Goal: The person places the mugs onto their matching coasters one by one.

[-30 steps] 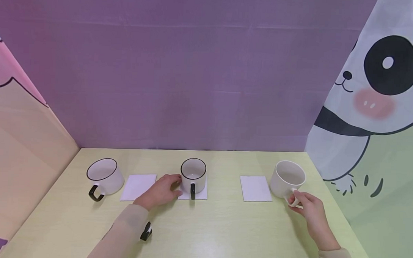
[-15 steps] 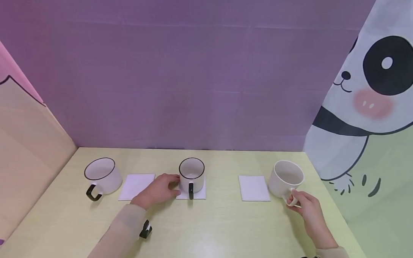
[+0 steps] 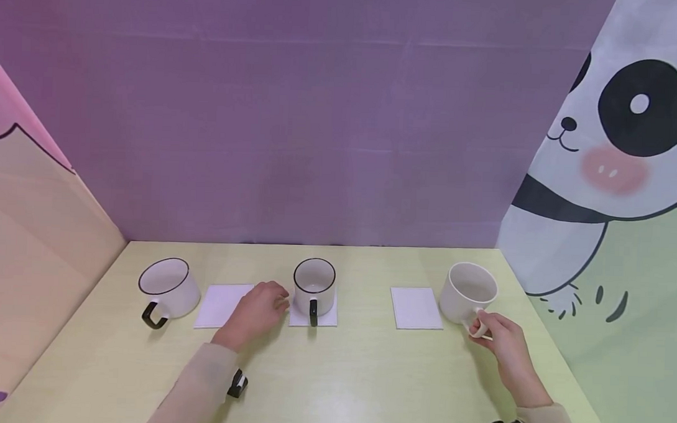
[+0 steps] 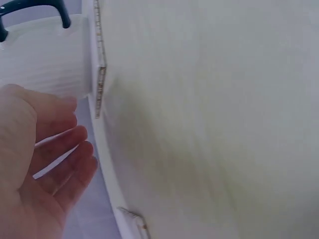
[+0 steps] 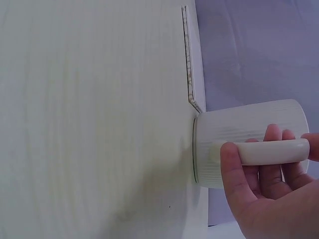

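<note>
In the head view, a white mug with a black rim and black handle (image 3: 325, 303) stands upright on the middle white square coaster (image 3: 299, 319). Just left of it is my left hand (image 3: 256, 314), fingers loosely bent and holding nothing; the left wrist view shows the hand (image 4: 40, 149) beside the mug wall (image 4: 45, 59). At the right, my right hand (image 3: 507, 351) grips the handle of an all-white mug (image 3: 456, 304). That mug (image 5: 239, 122) stands on the table beside the right coaster (image 3: 416, 309), as the right wrist view also shows.
Another black-rimmed white mug (image 3: 180, 298) stands on the table at the far left, its black handle towards the front. Right of it lies a white coaster (image 3: 217, 305), partly behind my left hand. A purple cloth (image 3: 341, 143) hangs behind the pale table (image 3: 361, 374).
My left hand has come away from the middle mug and drawn slightly left, leaving a small gap. The right hand keeps its grip on the all-white mug's handle; the mugs stay put.
</note>
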Available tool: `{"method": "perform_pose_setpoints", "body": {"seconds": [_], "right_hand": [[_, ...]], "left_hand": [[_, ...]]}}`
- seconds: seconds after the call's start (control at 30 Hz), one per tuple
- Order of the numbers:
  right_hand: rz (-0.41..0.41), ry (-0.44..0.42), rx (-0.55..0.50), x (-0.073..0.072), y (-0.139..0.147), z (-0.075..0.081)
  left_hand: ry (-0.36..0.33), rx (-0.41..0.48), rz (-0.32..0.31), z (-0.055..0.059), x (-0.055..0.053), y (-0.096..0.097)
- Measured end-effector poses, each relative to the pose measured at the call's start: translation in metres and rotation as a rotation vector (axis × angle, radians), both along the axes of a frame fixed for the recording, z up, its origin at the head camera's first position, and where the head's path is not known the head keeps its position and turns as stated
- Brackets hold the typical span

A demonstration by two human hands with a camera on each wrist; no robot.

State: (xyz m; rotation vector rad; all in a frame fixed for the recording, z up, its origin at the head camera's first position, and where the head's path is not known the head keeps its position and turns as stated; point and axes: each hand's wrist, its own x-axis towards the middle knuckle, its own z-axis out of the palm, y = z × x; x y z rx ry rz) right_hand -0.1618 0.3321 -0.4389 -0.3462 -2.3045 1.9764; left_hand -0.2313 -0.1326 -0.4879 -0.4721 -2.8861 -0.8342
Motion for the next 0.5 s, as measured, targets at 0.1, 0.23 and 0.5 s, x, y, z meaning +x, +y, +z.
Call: {"method": "perform_pose_setpoints", "body": {"seconds": [0.1, 0.23, 0.5], "right_hand": [[-0.004, 0.002, 0.008, -0.001, 0.0, 0.0], [-0.006, -0.001, 0.015, -0.002, 0.0, 0.0], [-0.008, -0.01, 0.004, 0.001, 0.0, 0.001]], "left_hand": [[0.046, -0.005, 0.031, 0.007, 0.003, 0.0], [0.089, 0.017, 0.08, 0.015, 0.006, 0.001], [0.205, 0.114, 0.126, 0.032, 0.012, 0.0]]}}
